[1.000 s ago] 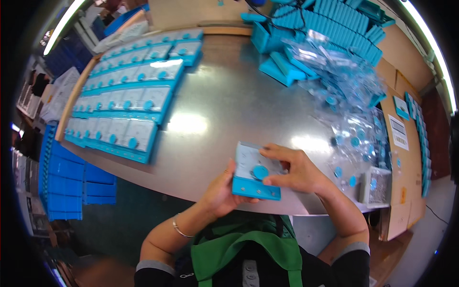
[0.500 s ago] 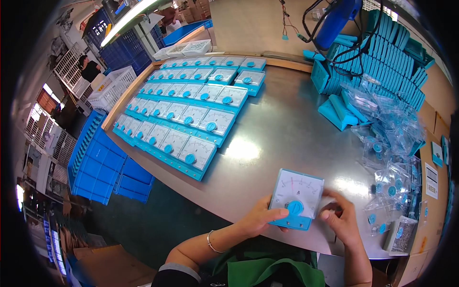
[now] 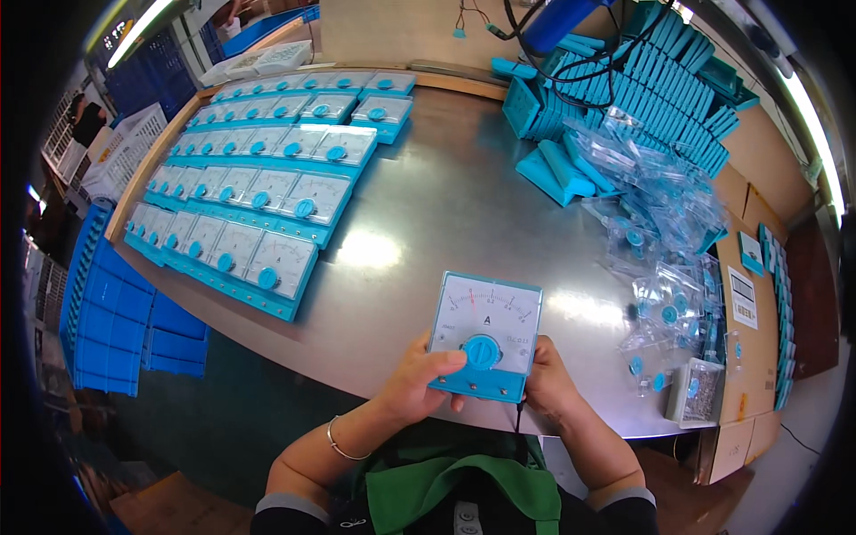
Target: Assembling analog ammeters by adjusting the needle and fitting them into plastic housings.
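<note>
We hold up one meter [image 3: 486, 312].
Our left hand [image 3: 415, 379] is clamped on its left side, thumb at the blue knob [image 3: 482, 353], near the surface [image 3: 428, 214] edge; our right hand [image 3: 550, 383] meets its right side, but we cannot tell its grip.
</note>
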`<state>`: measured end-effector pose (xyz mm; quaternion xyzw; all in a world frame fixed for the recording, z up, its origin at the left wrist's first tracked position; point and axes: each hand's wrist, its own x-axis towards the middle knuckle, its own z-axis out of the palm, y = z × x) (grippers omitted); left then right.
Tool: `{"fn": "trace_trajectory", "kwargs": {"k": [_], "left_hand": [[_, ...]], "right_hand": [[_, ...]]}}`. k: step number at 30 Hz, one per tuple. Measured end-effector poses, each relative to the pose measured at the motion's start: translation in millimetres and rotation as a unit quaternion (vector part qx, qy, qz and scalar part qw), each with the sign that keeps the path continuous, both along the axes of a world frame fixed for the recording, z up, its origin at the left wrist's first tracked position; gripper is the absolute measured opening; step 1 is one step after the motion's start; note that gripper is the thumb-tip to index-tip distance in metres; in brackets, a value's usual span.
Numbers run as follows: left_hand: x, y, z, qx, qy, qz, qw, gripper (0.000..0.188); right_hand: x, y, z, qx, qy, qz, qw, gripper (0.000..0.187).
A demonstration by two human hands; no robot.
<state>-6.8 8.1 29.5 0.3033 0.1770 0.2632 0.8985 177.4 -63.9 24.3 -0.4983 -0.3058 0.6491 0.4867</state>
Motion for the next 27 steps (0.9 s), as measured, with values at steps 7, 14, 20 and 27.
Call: {"fn": "trace_trajectory", "kwargs": {"k": [7,14,20,27], "left_hand": [[8,-11,-3,-0.014,-0.009,-0.026,1.0,0.044],[16,-19,0,-0.004,-0.003,-0.039,0.999,0.045],[12,-21,0,0.124,0.092,-0.074,0.985,0.054],[11,-23,0,0.22,0.112,0.003,0.969,0.082]], "right_hand": [[-5,-14,-1,0.036,0.016,-0.072,0.997,0.012],[15,-32,-13,0.022,0.042,-0.056,0.997,0.019],[43,-29,42,0.18,-0.264,-0.109,0.941,0.035],[36,-25,44,0.295,-0.44,-0.063,0.846,0.041]]}}
